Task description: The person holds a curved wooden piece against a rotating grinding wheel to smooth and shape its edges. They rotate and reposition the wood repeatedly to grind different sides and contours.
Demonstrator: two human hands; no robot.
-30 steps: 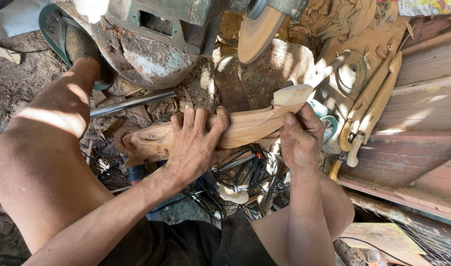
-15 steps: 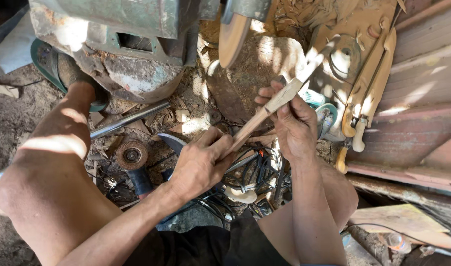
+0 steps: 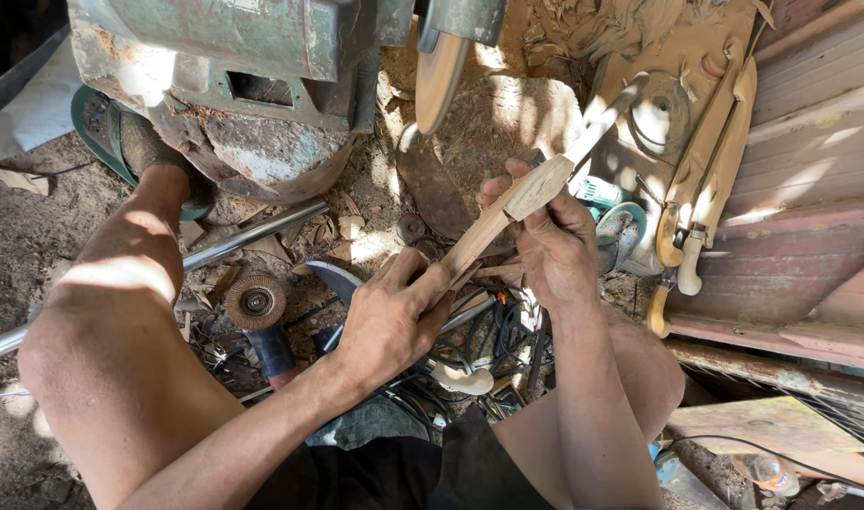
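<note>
Seen from above, looking down past bare knees onto a dusty workshop floor. Landmark: a long carved wooden piece (image 3: 522,203), pale, shaped like a spoon or ladle blank, held slanting from lower left to upper right.

Left hand (image 3: 394,316) closed around the lower end of the wooden piece, fingers wrapped over it, forearm coming up from the bottom left. Right hand (image 3: 555,246) gripping the middle of the piece, thumb on top, wrist bent, forearm rising almost straight from below.

Step in hand, by the look of it: turning and inspecting the blank between passes. Just above its upper end, a round grinding disc (image 3: 440,80) on a green bench machine (image 3: 262,66). Any next move likely calls for a firm 2-handed hold, fingers well back from the disc.

Right of the piece, several finished wooden spoons (image 3: 711,161). Below and left, a rusty wire wheel (image 3: 255,302) among tangled cables.
</note>
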